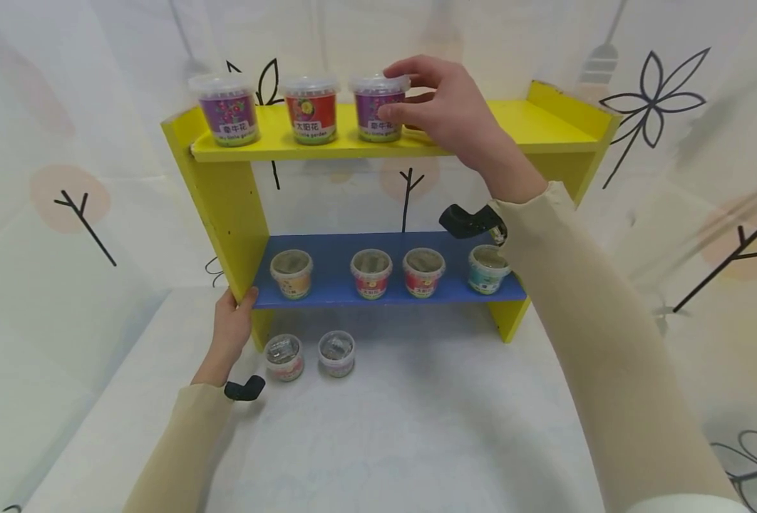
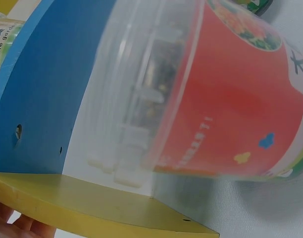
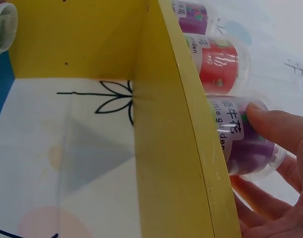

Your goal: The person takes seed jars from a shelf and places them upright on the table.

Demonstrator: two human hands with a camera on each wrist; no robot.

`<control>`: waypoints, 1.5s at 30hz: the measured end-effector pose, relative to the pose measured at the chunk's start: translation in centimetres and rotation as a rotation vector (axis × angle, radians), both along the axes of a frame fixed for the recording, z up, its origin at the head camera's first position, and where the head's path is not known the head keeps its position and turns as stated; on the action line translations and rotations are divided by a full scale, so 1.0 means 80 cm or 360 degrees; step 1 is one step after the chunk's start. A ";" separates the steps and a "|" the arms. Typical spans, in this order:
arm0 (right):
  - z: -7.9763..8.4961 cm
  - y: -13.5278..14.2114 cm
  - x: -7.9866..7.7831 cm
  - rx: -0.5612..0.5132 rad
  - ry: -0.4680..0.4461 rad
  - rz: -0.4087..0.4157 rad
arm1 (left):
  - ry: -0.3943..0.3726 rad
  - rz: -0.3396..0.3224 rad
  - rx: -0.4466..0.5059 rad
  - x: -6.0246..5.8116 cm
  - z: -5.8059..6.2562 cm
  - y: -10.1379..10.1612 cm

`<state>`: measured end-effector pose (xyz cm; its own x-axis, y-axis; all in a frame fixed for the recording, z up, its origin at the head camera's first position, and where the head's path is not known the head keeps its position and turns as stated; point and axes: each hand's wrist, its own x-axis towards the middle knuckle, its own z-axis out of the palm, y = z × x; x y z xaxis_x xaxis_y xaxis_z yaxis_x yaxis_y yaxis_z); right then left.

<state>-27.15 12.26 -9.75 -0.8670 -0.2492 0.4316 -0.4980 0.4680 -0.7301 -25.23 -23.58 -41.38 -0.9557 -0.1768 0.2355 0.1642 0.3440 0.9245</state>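
Observation:
On the yellow top board, my right hand (image 1: 445, 107) holds a purple-labelled plastic cup (image 1: 368, 114) by its side, thumb in front. In the right wrist view the thumb lies on the purple cup (image 3: 240, 131), with other fingers behind. A red-labelled cup (image 1: 313, 114) and another purple cup (image 1: 227, 117) stand in line to its left. My left hand (image 1: 232, 331) grips the left side panel of the shelf unit (image 1: 224, 206) near the blue board, its thumb at the board's front corner. In the left wrist view a few fingers (image 2: 40, 229) show beyond the yellow panel.
The blue middle board (image 1: 333, 246) bears an orange-labelled cup (image 1: 294, 281), two red-labelled cups (image 1: 372, 281) and a teal-labelled cup (image 1: 485, 276), partly behind my right sleeve. On the white table (image 1: 378, 442), two lidded cups (image 1: 336, 360) stand below the unit's left end.

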 end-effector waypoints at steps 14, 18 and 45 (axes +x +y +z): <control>-0.003 0.011 0.006 -0.0201 -0.0017 0.0062 | -0.0007 -0.0020 0.0006 0.001 -0.001 -0.001; -0.003 0.012 0.010 -0.0218 0.0014 0.0092 | -0.0003 -0.0015 0.0001 0.001 -0.002 -0.001; -0.012 0.026 0.045 -0.0341 0.0152 0.0223 | 0.0029 -0.0028 -0.0020 -0.001 -0.003 -0.003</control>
<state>-23.52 14.34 -10.71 -0.7832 -0.2582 0.5656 -0.6184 0.2298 -0.7515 -25.35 -23.85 -41.61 -0.9542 -0.1567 0.2549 0.1871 0.3523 0.9170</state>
